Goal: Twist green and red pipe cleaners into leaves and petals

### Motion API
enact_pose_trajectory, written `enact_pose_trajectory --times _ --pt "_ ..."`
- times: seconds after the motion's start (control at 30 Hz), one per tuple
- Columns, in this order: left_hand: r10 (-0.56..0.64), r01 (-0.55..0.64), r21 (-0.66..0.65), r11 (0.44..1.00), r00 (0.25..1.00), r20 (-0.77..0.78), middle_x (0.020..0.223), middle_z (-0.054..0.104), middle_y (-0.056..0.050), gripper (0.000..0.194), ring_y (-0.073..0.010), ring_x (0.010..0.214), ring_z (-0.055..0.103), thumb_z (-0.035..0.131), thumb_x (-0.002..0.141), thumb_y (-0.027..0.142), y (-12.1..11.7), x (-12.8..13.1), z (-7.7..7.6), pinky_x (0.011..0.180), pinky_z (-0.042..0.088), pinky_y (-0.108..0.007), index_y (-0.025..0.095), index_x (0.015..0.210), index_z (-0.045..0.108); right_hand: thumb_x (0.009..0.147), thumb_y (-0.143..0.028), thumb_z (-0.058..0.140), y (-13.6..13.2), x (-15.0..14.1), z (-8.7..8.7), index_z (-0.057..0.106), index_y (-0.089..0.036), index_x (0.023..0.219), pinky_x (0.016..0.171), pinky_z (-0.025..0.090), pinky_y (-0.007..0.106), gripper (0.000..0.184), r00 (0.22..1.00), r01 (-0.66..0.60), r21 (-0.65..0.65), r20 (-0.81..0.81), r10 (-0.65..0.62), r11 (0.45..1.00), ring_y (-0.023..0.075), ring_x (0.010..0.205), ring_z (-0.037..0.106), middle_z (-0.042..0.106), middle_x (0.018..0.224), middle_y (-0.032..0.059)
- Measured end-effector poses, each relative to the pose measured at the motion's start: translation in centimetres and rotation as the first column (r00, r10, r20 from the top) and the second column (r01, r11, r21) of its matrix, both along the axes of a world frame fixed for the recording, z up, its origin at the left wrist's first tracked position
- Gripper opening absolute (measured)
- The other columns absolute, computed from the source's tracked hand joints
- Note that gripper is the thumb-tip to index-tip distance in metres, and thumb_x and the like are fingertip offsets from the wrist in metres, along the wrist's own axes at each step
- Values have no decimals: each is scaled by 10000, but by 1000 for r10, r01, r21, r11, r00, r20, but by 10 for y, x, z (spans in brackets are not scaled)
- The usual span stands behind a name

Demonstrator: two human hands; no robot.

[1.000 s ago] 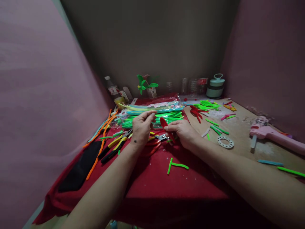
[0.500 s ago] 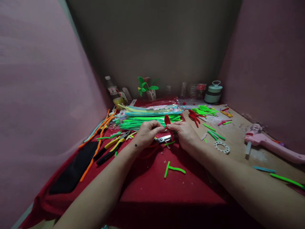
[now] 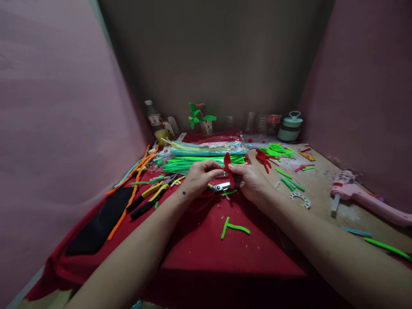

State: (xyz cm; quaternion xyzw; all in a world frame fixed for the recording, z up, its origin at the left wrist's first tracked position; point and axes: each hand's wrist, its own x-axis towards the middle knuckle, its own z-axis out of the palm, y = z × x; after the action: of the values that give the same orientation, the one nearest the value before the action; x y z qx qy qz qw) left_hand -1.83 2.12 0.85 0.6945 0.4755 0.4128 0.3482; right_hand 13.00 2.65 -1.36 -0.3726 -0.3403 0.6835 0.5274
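A red pipe-cleaner piece (image 3: 228, 160), shaped like a slim petal, stands upright between my hands above the red cloth. My right hand (image 3: 252, 182) pinches it from the right, thumb and forefinger closed on its middle. From the left, my left hand (image 3: 200, 177) is closed in a pinch, its fingertips touching a short red end at the petal's side. Scissors (image 3: 222, 187) lie below my hands, partly covered by them and the red piece. Green pipe-cleaner scraps (image 3: 238, 228) lie on the cloth nearer to me.
Bagged green pipe cleaners (image 3: 180, 164) lie behind my hands. To the left are yellow-handled pliers (image 3: 151, 197), a black phone-like slab (image 3: 99, 221) and orange strips (image 3: 120, 221). On the right are red petals (image 3: 264, 159), a white ring (image 3: 294, 196) and a pink glue gun (image 3: 367, 197).
The red petal has turned to a narrower, more edge-on angle. My left fingertips have moved right, closer to it, and a short red end now shows at them. The view has shifted slightly.
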Motion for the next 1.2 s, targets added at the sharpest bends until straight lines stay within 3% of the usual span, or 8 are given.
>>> enact_pose_trajectory --times 0.17,0.3,0.47,0.6,0.83,1.0,1.2 --pt "31 -28 -51 998 997 71 460 479 48 168 -76 449 376 653 667 320 1 -1 -2 478 319 -214 154 689 664 762 -361 560 2 3 -1 583 -144 631 438 379 237 255 998 -56 -11 -11 56 998 102 427 457 572 530 24" --pt "42 -37 -62 997 996 84 438 458 53 181 -78 443 371 672 645 335 2 -1 -3 470 312 -217 155 671 664 746 -414 574 2 4 -1 573 -151 616 439 381 237 293 998 -64 -17 -13 64 998 104 433 462 546 508 10" --pt "43 -40 -39 998 997 58 486 522 36 218 -87 482 427 676 650 364 1 0 -1 505 347 -218 146 662 672 577 -270 705 0 3 -5 559 -143 580 421 329 236 194 996 -43 138 86 31 990 72 397 390 478 469 -42" --pt "56 -57 7 998 995 78 672 657 -16 255 -125 639 543 669 668 382 2 -1 0 639 413 -236 136 721 705 586 -240 666 -5 2 -3 526 -154 529 387 294 235 174 980 -43 181 197 6 982 73 365 383 435 423 -54" --pt "60 -39 -87 995 966 252 773 709 -56 274 -160 699 601 704 641 349 2 -3 -2 693 450 -277 134 810 719 592 -208 632 -15 -1 6 498 -174 500 359 316 238 166 959 -85 192 280 28 978 85 349 397 452 405 -52" --pt "85 -92 12 996 952 293 703 686 -31 209 -136 663 592 692 654 314 -1 1 0 677 450 -261 141 770 696 579 -192 632 -17 -3 7 492 -170 462 344 296 232 183 942 -70 203 336 -2 977 75 345 377 453 401 -51" --pt "120 -132 60 989 978 171 618 610 9 121 -99 582 517 602 713 258 -1 4 -2 600 412 -229 146 667 610 585 -164 602 -21 -5 7 476 -174 434 320 310 234 197 942 -84 189 334 17 978 71 317 358 430 387 -56"
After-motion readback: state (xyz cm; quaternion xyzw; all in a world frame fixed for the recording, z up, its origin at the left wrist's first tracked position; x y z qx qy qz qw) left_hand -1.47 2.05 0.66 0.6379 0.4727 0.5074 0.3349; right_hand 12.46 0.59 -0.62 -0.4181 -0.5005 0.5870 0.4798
